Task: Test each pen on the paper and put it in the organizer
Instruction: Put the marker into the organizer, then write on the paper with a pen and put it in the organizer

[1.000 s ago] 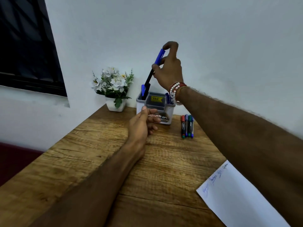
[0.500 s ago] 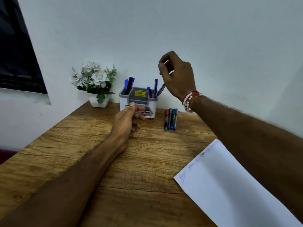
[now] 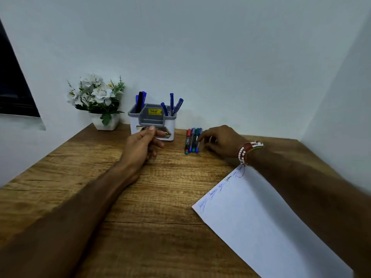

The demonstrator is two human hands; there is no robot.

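Markers [image 3: 192, 140], four of them, lay side by side on the wooden desk [image 3: 140, 217] just right of the desk organizer [image 3: 152, 122], caps toward the wall. They looked untested. Your right hand [image 3: 221, 141] rested on the desk just right of that row, fingers loosely curled and fingertips [image 3: 200, 135] at the outermost marker; it had closed on nothing. Whether skin touched the barrel could not be told.

Your left hand [image 3: 142, 145] was half closed in front of the organizer, thumb against forefinger, appearing to steady its front face. Whether it held anything small could not be told.

Blue pens [image 3: 172, 106] stood in the organizer's right compartment, and more pens [image 3: 140, 101] in its left. The paper sheet [image 3: 261, 217] lay well right of the organizer and nearer you, with ink scribbles along its left edge.

Recommendation, as judgement: you should have pinched only the outermost marker at mid-barrel and lifted it straight up, so the neighbours did not roll. The left hand was best freed to pull the cap. The test stroke belonged on clean paper beside the existing marks.
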